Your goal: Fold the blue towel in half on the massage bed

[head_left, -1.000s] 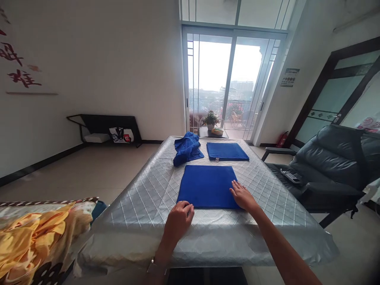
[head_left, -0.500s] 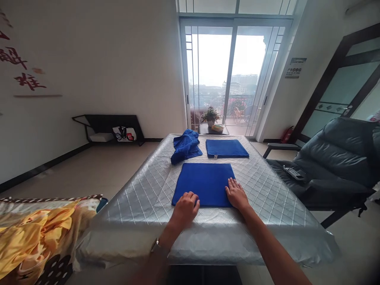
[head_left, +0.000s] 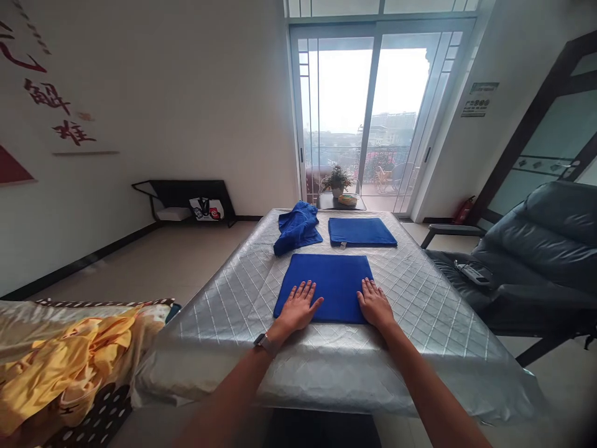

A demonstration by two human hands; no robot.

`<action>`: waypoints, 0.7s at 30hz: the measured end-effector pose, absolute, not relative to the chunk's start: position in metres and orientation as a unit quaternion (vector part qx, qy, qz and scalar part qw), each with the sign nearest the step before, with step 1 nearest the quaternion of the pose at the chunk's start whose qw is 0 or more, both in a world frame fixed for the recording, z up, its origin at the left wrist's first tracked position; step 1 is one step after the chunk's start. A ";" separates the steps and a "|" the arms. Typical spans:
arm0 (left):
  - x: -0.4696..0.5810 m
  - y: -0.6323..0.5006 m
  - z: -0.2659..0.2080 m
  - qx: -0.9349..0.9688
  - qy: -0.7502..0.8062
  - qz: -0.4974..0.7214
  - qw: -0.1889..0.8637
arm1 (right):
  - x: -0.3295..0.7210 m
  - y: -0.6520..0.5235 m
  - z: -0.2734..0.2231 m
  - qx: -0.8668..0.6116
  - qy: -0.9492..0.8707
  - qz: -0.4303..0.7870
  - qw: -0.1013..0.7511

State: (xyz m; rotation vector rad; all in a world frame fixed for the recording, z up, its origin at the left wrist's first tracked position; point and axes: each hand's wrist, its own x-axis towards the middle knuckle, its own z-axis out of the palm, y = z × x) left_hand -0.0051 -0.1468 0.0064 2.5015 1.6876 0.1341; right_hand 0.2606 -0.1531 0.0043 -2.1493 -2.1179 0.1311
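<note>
A folded blue towel (head_left: 333, 283) lies flat near the front of the table. My left hand (head_left: 299, 305) rests palm down on its left front part, fingers stretched out and thumb apart. On its right edge lies my right hand (head_left: 374, 302), also flat, fingers extended forward. Behind it sits another folded blue towel (head_left: 362, 231), with a small white tag at its front edge. A crumpled blue towel (head_left: 298, 229) is heaped at the back left of the table. Neither hand grips anything.
A silver quilted cover (head_left: 224, 311) drapes over the table. To the right stands a dark recliner (head_left: 536, 261) with a power strip (head_left: 474, 272) on its seat. Yellow cloth (head_left: 69, 361) lies on bedding at the left. Beyond the table, a potted plant (head_left: 336, 180) stands before the glass door.
My left hand has gone from curled fingers at the towel's front left to lying flat and slightly further forward on it. My right hand stays at the right edge. The view has turned slightly left.
</note>
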 end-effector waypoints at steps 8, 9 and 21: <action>-0.057 -0.159 -0.011 0.786 0.615 0.065 0.017 | 0.260 -0.153 0.004 -0.715 -0.696 0.041 0.052; -0.056 -0.160 -0.010 0.785 0.616 0.067 0.018 | 0.260 -0.153 0.004 -0.715 -0.696 0.042 0.051; -0.050 -0.171 0.007 0.779 0.619 0.081 0.055 | 0.261 -0.152 0.006 -0.718 -0.694 0.043 0.040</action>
